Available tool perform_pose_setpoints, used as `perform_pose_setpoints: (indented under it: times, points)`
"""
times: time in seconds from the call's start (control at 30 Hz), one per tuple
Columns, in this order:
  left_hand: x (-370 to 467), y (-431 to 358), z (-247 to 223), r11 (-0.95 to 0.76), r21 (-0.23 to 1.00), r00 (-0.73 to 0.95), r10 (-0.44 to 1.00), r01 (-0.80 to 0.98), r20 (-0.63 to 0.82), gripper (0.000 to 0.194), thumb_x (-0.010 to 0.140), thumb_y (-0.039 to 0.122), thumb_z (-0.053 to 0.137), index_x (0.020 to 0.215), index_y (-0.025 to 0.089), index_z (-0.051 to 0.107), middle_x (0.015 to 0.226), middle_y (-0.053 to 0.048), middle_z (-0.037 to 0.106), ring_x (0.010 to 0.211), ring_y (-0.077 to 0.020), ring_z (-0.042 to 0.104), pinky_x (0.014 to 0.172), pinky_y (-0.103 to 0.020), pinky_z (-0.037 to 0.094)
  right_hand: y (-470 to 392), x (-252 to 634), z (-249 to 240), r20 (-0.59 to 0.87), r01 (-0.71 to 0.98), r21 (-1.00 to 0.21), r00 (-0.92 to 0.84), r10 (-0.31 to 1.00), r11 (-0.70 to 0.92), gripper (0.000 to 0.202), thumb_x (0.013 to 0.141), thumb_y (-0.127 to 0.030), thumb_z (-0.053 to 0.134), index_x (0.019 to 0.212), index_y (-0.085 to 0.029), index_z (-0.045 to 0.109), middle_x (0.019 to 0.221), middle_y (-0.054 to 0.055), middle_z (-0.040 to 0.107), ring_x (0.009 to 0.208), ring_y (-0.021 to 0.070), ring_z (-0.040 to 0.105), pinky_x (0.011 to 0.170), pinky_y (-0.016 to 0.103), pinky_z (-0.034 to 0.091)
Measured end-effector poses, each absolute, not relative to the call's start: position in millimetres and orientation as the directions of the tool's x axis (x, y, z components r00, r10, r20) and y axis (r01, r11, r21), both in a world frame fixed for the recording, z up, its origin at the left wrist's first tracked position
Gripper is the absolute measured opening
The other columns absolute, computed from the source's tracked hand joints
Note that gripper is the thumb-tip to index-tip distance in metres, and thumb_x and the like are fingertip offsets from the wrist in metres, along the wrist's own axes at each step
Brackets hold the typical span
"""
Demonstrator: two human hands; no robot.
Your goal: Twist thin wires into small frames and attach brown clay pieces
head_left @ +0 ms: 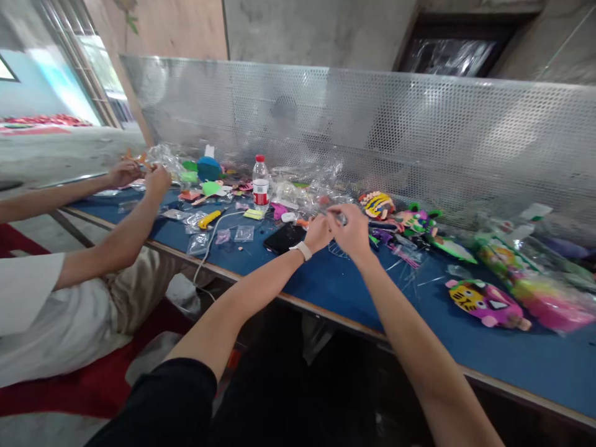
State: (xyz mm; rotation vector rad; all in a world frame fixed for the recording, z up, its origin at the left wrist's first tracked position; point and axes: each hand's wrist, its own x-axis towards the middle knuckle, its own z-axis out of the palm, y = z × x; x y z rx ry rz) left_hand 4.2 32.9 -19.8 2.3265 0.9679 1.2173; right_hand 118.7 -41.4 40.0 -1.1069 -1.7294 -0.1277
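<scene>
Over the blue table (339, 288) my left hand (319, 233), with a pale band on its wrist, has its fingers closed. Touching or nearly touching it at the fingertips is my right hand (352, 228), its fingers bent and pressed together. A small clear, shiny piece, perhaps plastic film, shows by the right fingers; what the left fingers hold is hidden. A black phone (285, 238) lies just left of my left hand. Behind the hands is a heap of clear plastic bags (302, 189).
A bottle with a red cap (261, 186), a yellow cutter (209, 218) and a white cable (212, 239) are on the left. Colourful face-shaped crafts (484, 303) and wrapped pieces (554, 301) lie right. Another person's hands (142, 177) work far left. A perforated metal panel (326, 118) stands behind.
</scene>
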Motion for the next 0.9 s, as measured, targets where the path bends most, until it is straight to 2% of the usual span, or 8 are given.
perform_pose_setpoints:
  times: [0.07,0.13,0.23,0.3,0.47,0.6,0.73,0.9]
  points:
    - [3,32,-13,-0.643,0.532,0.397,0.763,0.551,0.511,0.012,0.103,0.024,0.072,0.103,0.020,0.084,0.101,-0.010,0.084,0.119,-0.0354,0.071,0.113,-0.055,0.049,-25,154,35,0.813,0.712,-0.478,0.137,0.567,0.514,0.021,0.098,-0.038,0.067,0.107,-0.022,0.075,0.100,0.012,0.081,0.090,0.0305,0.074,0.095,0.053,0.062]
    - [0,33,-8,-0.631,0.501,0.410,0.772,0.592,0.486,0.015,0.104,0.023,0.071,0.108,0.021,0.085,0.108,-0.009,0.085,0.118,-0.0327,0.071,0.112,-0.050,0.049,-13,178,25,0.750,0.667,-0.589,0.242,0.615,0.456,0.034,0.094,-0.050,0.073,0.111,-0.020,0.072,0.096,0.012,0.079,0.078,0.0279,0.072,0.086,0.051,0.064]
    - [-1,34,-6,-0.680,0.457,0.474,0.731,0.573,0.491,0.016,0.105,0.022,0.070,0.107,0.021,0.086,0.108,-0.009,0.085,0.115,-0.0307,0.071,0.109,-0.048,0.048,-5,194,7,0.634,0.572,-0.677,0.134,0.762,0.463,0.048,0.091,-0.067,0.075,0.107,-0.021,0.074,0.090,0.011,0.079,0.080,0.0298,0.075,0.081,0.049,0.065]
    - [0,35,-8,-0.715,0.427,0.519,0.697,0.553,0.494,0.015,0.105,0.025,0.071,0.102,0.021,0.086,0.102,-0.010,0.084,0.113,-0.0308,0.071,0.109,-0.049,0.047,-6,195,-2,0.590,0.529,-0.694,0.029,0.807,0.489,0.051,0.091,-0.070,0.074,0.107,-0.022,0.077,0.094,0.011,0.081,0.082,0.0300,0.077,0.079,0.047,0.064]
    - [3,40,-13,-0.778,0.368,0.606,0.627,0.508,0.490,0.023,0.108,0.031,0.069,0.094,0.020,0.083,0.090,-0.009,0.081,0.104,-0.0289,0.070,0.105,-0.047,0.050,-12,192,-11,0.586,0.490,-0.709,0.008,0.810,0.508,0.045,0.093,-0.066,0.073,0.098,-0.022,0.083,0.102,0.011,0.084,0.083,0.0277,0.078,0.079,0.044,0.064]
    - [0,47,-18,-0.820,0.343,0.690,0.571,0.457,0.445,0.024,0.106,0.036,0.069,0.115,0.019,0.084,0.104,-0.010,0.083,0.104,-0.0286,0.072,0.104,-0.044,0.052,-12,205,-12,0.585,0.479,-0.733,0.080,0.807,0.484,0.043,0.095,-0.062,0.071,0.102,-0.022,0.083,0.099,0.011,0.085,0.089,0.0289,0.078,0.086,0.044,0.064]
    - [-2,53,-25,-0.842,0.277,0.776,0.536,0.463,0.333,0.032,0.098,0.033,0.075,0.126,0.019,0.081,0.132,-0.015,0.077,0.126,-0.0338,0.068,0.118,-0.050,0.047,-16,225,-17,0.573,0.548,-0.717,0.113,0.812,0.430,0.039,0.099,-0.055,0.067,0.110,-0.021,0.082,0.098,0.012,0.084,0.086,0.0299,0.078,0.085,0.046,0.064]
    - [-3,58,-27,-0.836,0.269,0.798,0.542,0.479,0.264,0.036,0.091,0.035,0.082,0.123,0.017,0.079,0.140,-0.018,0.070,0.134,-0.0397,0.063,0.120,-0.054,0.045,-23,233,-18,0.553,0.693,-0.592,-0.021,0.833,0.411,0.035,0.105,-0.045,0.057,0.109,-0.022,0.083,0.108,0.015,0.082,0.090,0.0310,0.075,0.090,0.048,0.062]
